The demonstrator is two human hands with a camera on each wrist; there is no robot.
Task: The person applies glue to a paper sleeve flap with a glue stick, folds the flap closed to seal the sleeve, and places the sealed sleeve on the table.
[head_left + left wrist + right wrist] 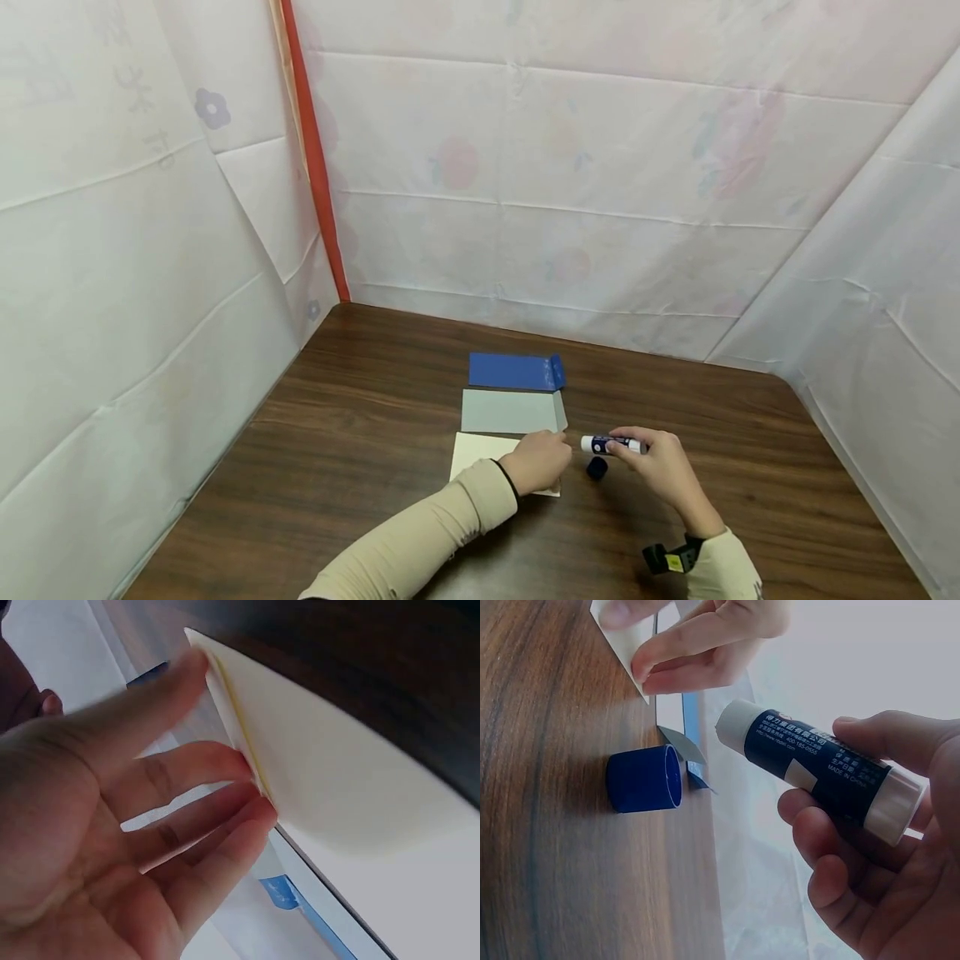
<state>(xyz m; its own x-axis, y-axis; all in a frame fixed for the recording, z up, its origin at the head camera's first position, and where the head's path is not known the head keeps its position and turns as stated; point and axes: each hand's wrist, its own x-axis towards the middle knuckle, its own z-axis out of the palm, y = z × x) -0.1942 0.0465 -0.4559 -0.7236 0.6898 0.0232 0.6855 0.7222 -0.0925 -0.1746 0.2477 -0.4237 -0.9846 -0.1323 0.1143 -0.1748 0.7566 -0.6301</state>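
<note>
My left hand (536, 461) is at the right end of a cream paper envelope (476, 450), thumb and bent fingers holding its end edge. Seen from the left wrist, that edge stands folded up along a crease against the fingertips (259, 814); the thumb is blurred at the far corner. In my right hand (660, 467) is a glue stick (817, 761), a dark blue tube with white ends, gripped between thumb and fingers and uncapped. It is held above the table, its glue end toward the left hand. The dark blue cap (643, 778) sits on the table below it.
Beyond the cream envelope lie a pale green envelope (506, 411) and a blue envelope (506, 371), their flaps at the right ends. White marks show on the blue flap. White sheets (525, 208) surround the brown wooden table (360, 400) at the back and sides.
</note>
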